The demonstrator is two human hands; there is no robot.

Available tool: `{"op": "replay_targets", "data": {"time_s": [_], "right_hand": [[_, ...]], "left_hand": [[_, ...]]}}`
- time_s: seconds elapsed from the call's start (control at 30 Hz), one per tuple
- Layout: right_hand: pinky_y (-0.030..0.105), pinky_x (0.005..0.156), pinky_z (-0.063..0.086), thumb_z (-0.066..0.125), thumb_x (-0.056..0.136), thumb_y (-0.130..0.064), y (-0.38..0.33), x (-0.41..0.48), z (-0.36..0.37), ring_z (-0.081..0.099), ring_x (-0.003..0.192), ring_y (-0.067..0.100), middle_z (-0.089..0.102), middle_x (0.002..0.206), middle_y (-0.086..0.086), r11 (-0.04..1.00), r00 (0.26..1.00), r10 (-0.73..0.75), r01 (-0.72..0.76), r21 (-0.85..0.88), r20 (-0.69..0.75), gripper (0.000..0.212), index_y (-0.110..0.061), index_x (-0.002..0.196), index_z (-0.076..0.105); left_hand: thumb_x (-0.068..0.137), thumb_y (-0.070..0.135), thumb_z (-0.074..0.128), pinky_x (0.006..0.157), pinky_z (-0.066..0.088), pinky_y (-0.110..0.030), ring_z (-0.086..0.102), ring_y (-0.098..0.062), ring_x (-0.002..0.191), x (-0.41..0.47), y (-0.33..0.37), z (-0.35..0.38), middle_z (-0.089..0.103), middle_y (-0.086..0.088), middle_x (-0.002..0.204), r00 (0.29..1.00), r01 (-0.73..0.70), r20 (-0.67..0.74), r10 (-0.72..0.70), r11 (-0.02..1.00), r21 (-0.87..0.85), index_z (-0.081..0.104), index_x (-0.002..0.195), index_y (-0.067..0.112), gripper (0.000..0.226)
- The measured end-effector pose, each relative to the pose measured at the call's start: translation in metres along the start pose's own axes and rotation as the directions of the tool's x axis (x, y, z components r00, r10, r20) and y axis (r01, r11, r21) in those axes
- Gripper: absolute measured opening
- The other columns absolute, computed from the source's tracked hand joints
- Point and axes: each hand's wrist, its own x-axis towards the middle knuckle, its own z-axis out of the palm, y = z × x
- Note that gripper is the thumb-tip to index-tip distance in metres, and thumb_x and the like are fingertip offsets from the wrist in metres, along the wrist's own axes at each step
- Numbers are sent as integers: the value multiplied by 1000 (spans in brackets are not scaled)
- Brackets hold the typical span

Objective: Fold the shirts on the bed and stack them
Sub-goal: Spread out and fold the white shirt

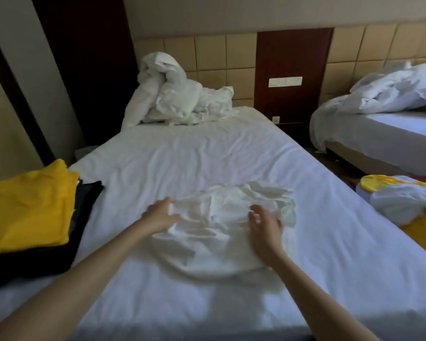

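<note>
A crumpled white shirt (221, 227) lies in the middle of the bed (207, 153). My left hand (159, 215) is at the shirt's left edge, its fingertips on the cloth. Over the shirt's right part is my right hand (265, 223), fingers loosely bent and blurred, nothing visibly gripped. At the bed's left edge sits a stack of folded shirts (32, 212), yellow on top and black beneath. A loose heap of white and yellow shirts (403, 200) lies at the right edge.
A bundled white duvet (172, 94) sits at the head of the bed against the padded headboard. A second bed (384, 124) with rumpled bedding stands to the right, across a narrow floor gap.
</note>
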Motion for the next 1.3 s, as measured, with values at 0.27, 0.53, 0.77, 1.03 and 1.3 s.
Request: {"op": "replay_targets", "data": {"time_s": [0.27, 0.53, 0.77, 1.03, 1.3], "right_hand": [[37, 106, 18, 45, 95, -22, 27, -4, -37, 37, 128, 25, 47, 136, 3, 987, 989, 58, -78, -144, -137, 35, -20, 130, 48], [33, 103, 17, 40, 95, -49, 47, -11, -69, 35, 130, 15, 52, 131, -6, 974, 980, 33, 13, -228, 195, 41, -35, 133, 44], [35, 110, 11, 20, 53, -82, 23, -7, -40, 17, 139, 10, 30, 147, -15, 905, 898, -133, 283, -318, 420, 97, -39, 139, 32], [31, 88, 26, 57, 88, -39, 11, -4, -22, 48, 114, 15, 64, 104, -12, 893, 927, -133, 265, -363, 350, 22, -23, 97, 70], [30, 53, 24, 57, 90, -21, 21, -3, -82, 29, 46, 6, 30, 46, -12, 969, 978, -46, -6, 248, 205, 39, -11, 56, 41]], "left_hand": [[78, 59, 60, 104, 29, -34, 37, -23, 130, -39, 91, 74, 41, -2, 141, 794, -608, 201, 574, 761, 226, 33, 141, 38, 72], [96, 31, 45, 84, 43, -30, 59, -26, 109, -17, 72, 4, 63, -5, 117, 867, -449, -55, 496, 824, 345, 63, 111, 23, 25], [97, 30, 43, 91, 42, -46, 44, -42, 118, 23, -54, -91, 46, -25, 129, 883, 236, -418, -214, 972, 2, 40, 128, 2, 42], [87, 45, 48, 105, 33, -33, 42, -26, 128, 0, -40, -16, 47, -3, 140, 974, -227, 44, 223, 946, 233, 50, 131, 23, 49], [93, 34, 50, 86, 41, -36, 51, -31, 115, 9, -6, 12, 49, -9, 130, 988, -109, -83, 130, 968, 225, 37, 135, 18, 46]]}}
